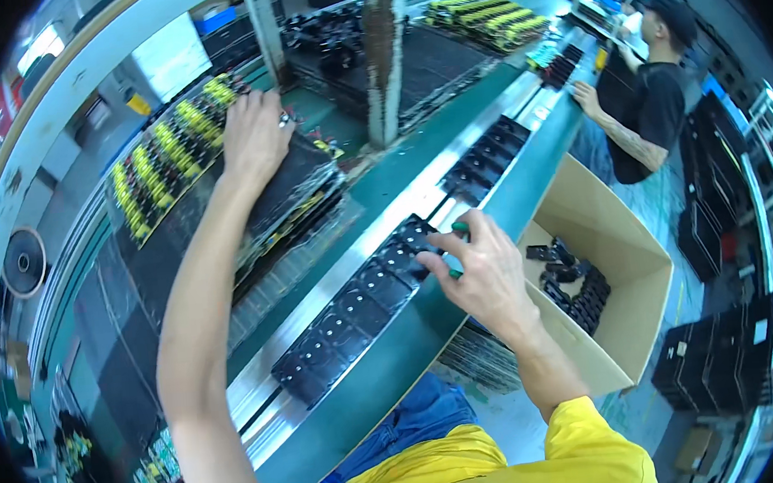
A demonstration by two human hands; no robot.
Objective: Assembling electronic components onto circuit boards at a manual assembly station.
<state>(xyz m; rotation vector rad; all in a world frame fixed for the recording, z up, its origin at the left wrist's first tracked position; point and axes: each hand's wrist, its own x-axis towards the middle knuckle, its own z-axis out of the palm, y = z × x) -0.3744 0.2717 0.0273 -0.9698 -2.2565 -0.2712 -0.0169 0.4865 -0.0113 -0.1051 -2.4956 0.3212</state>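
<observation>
My left hand (pixel 256 138) reaches over the far-left stack, fingers bent and close together at the end of rows of yellow-and-black parts (pixel 166 154). Its fingertips are hidden, so what they hold cannot be seen. My right hand (pixel 494 278) is above the near end of the conveyor, closed around a small tool with green ends (pixel 462 227), most of it covered by the palm. Its thumb and forefinger point at the far end of a row of black plastic housings (pixel 356 312). Another such black row (pixel 487 158) lies farther along the line.
A cardboard box (pixel 633 313) with loose black parts (pixel 581 294) stands right of the conveyor (pixel 330 450). A rusty post (pixel 381 60) rises beyond it. At the far right, a co-worker (pixel 657 102) stands by the line. More yellow parts (pixel 487 20) lie at the back.
</observation>
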